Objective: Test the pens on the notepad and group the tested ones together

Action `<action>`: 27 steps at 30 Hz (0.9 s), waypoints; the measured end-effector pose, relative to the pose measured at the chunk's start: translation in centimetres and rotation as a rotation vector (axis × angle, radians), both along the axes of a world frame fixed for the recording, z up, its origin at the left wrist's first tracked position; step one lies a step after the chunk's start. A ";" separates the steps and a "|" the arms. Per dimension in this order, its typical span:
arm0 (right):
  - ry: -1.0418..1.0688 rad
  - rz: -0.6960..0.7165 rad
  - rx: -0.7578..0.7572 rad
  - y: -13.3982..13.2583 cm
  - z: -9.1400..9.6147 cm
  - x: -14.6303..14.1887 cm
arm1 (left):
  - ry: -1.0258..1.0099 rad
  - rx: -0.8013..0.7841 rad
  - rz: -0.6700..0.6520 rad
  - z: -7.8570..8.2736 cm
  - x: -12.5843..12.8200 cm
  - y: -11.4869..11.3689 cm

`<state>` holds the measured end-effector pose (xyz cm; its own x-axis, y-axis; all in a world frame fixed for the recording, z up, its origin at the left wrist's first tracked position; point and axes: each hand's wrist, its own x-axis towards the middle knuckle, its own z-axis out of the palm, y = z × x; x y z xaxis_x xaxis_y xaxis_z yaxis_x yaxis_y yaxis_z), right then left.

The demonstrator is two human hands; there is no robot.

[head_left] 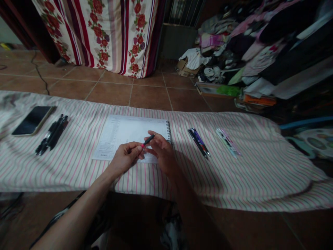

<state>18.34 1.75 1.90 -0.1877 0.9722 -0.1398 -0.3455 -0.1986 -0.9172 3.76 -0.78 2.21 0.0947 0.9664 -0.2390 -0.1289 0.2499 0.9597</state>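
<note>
Both my hands meet over the lower edge of a white spiral notebook point(130, 133) lying on a pink-striped cloth point(234, 166). My left hand point(127, 156) pinches the red end of a dark pen point(148, 140). My right hand point(162, 151) is closed on the same pen, its fingers curled round the barrel. The pen tilts up and to the right above the page.
On the cloth to the left lie a dark phone point(32, 120) and several black pens point(52, 134). Right of the notebook lie a purple pen point(199, 142) and a pale pen point(228, 141). A floral curtain point(109, 34) and a heap of clothes point(247, 45) stand beyond the tiled floor.
</note>
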 end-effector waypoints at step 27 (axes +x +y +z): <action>-0.202 -0.036 0.078 0.0 -0.6 0.0 | 0.071 0.023 -0.005 -0.1 -0.1 0.1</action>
